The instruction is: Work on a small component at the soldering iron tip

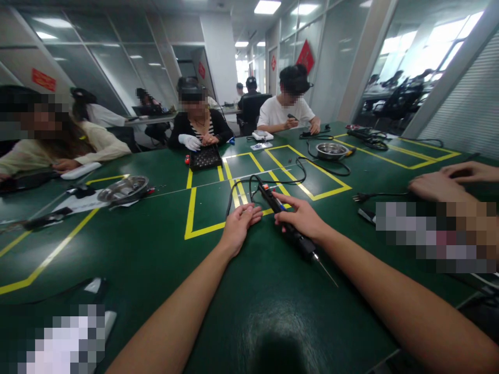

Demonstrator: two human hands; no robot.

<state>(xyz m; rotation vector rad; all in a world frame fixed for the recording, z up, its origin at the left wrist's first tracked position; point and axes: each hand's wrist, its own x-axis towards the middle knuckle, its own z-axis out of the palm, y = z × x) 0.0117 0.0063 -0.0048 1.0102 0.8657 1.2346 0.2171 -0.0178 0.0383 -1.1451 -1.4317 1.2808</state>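
My right hand (300, 218) is wrapped round a black electric screwdriver (286, 223) that lies slanted on the green table (148, 244), its thin bit pointing toward me and to the right. The tool's black cord (273, 182) loops away across the yellow tape lines. My left hand (239, 226) rests flat on the table just left of the tool, fingers stretched out, holding nothing.
Other people sit round the table. A person's hands (444, 182) rest at the right edge. Metal bowls (122, 189) (331, 150) stand left and far right. A black tray (205, 157) lies before a seated person with a white glove. A plug (360, 197) lies right.
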